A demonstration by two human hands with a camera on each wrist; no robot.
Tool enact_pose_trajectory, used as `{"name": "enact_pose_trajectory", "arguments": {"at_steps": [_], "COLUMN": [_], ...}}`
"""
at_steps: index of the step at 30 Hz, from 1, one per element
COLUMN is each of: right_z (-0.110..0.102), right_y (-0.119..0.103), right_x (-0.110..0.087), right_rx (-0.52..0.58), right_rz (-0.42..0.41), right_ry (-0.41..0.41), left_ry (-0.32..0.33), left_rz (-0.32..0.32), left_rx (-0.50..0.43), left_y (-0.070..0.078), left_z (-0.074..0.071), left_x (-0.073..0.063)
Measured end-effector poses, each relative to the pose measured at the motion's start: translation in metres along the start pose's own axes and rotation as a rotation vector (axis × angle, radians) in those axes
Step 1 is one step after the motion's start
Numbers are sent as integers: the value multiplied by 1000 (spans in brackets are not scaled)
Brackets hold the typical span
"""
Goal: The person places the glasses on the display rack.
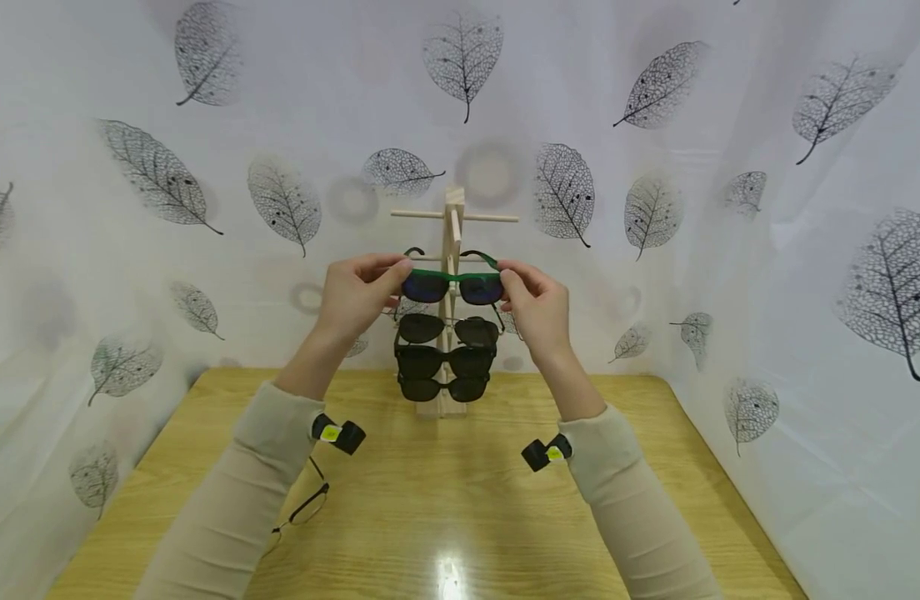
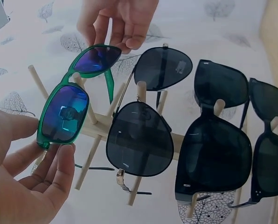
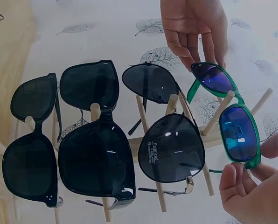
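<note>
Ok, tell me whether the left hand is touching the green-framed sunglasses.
Touching. The left wrist view shows the left hand gripping the green-framed sunglasses at one outer corner, with thumb and fingers.

Bright head view, white glare on tabletop (image 1: 437, 492), dimmer wrist views, reflections in green sunglasses (image 2: 64, 112)

The left hand (image 1: 361, 292) pinches the left end of the green glasses (image 1: 469, 277) with its thumb and bent fingers. The right hand (image 1: 541, 308) pinches the right end. The left arm (image 1: 238, 471) and right arm (image 1: 628, 479), in pale sleeves (image 1: 205, 533), reach forward and lean in toward the glasses
</note>
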State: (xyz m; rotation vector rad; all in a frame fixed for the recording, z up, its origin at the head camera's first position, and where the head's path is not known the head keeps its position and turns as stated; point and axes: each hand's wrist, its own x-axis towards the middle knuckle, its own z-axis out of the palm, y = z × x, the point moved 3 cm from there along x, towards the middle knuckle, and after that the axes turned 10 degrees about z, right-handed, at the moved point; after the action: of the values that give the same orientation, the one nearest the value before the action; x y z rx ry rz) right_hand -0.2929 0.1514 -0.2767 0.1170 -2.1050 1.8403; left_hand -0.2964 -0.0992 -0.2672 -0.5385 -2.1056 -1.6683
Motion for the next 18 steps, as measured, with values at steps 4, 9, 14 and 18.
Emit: {"name": "enact_pose_trajectory", "arguments": {"at_steps": [4, 9, 14, 18], "right_z": [1, 2, 3, 3], "right_y": [0, 1, 3, 4], "right_x": [1, 2, 2, 2], "right_rx": [-6, -2, -7, -14], "right_rz": [10, 11, 21, 25], "right_ry": [-4, -11, -18, -23], "left_ry": [5, 16, 14, 14], "left_rz": [-3, 3, 4, 2], "left_rx": [-11, -9, 1, 6], "left_y": [-1, -1, -3, -4], "left_z": [1, 1, 1, 1], "left_x": [1, 2, 3, 3]}}
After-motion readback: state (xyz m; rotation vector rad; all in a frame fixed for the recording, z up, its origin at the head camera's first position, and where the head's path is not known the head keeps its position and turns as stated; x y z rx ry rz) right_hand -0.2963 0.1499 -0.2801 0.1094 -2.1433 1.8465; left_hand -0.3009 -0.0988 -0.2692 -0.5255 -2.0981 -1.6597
